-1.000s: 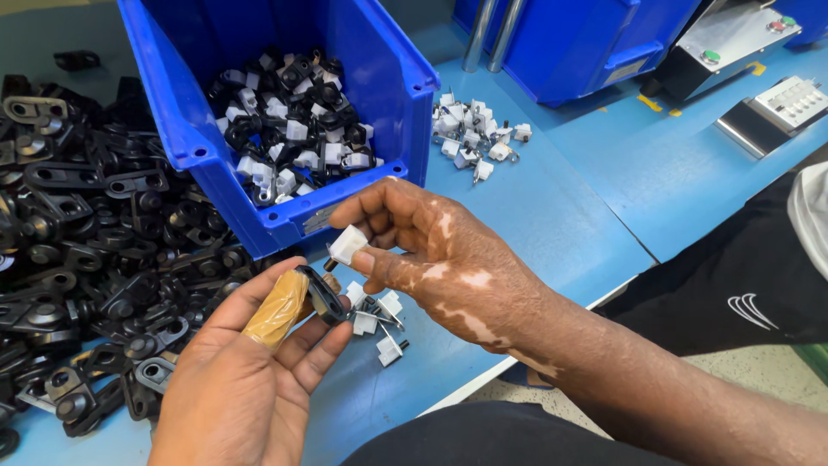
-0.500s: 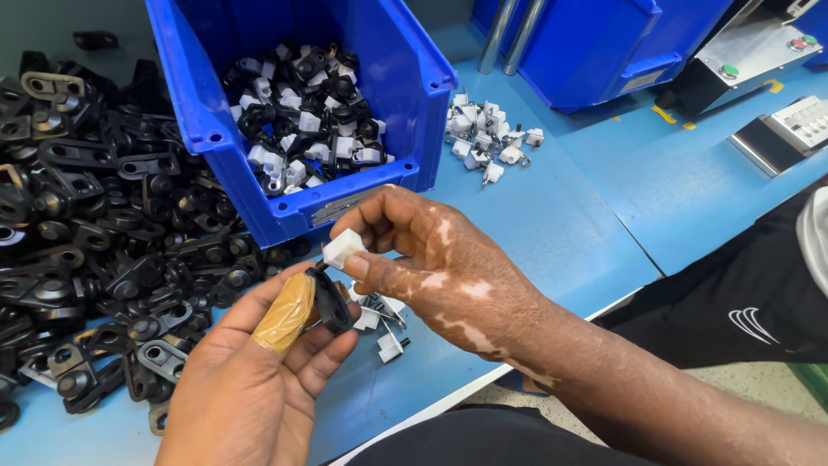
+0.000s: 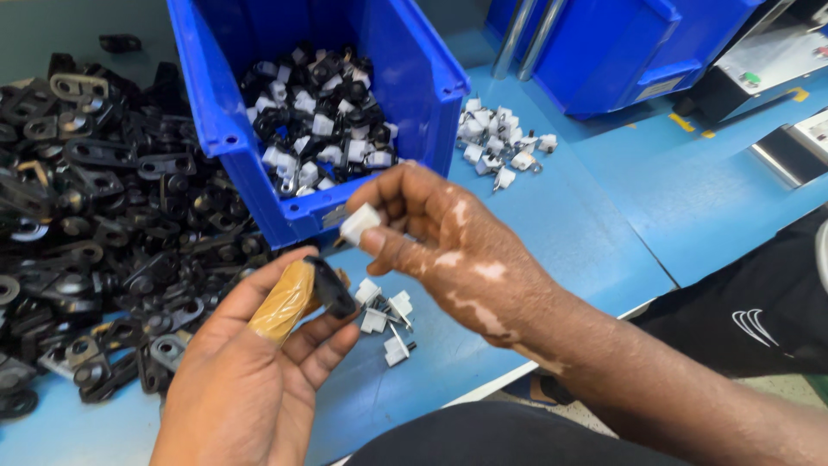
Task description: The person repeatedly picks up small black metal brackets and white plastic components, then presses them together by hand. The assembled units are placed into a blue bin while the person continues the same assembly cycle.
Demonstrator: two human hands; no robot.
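**White clip lifted clear of the black bracket**

The small white plastic clip (image 3: pixel 360 222) sits pinched between the thumb and fingertips of the right hand (image 3: pixel 448 250), fingers closed on it, just in front of the lip of the blue plastic bin (image 3: pixel 216 121). Half a second ago the clip was pressed close against the black part; now it has risen and drawn apart from it, so the two are near but not touching, and by my reading they are not joined at this instant.

The small black plastic bracket (image 3: pixel 329 285) lies in the left hand (image 3: pixel 250 380), gripped between the thumb, which wears a band of tan tape (image 3: pixel 282 302), and the curled fingers; the palm is half open and faces up.

Just below both hands a few loose white clips (image 3: pixel 385 318) lie on the blue bench (image 3: pixel 569 233). A second cluster of white clips (image 3: pixel 500 142) sits farther off, beside the bin. The bin holds mixed black and white assembled pieces (image 3: pixel 319 129). To the left, a large heap of black brackets (image 3: pixel 95 207) covers the bench
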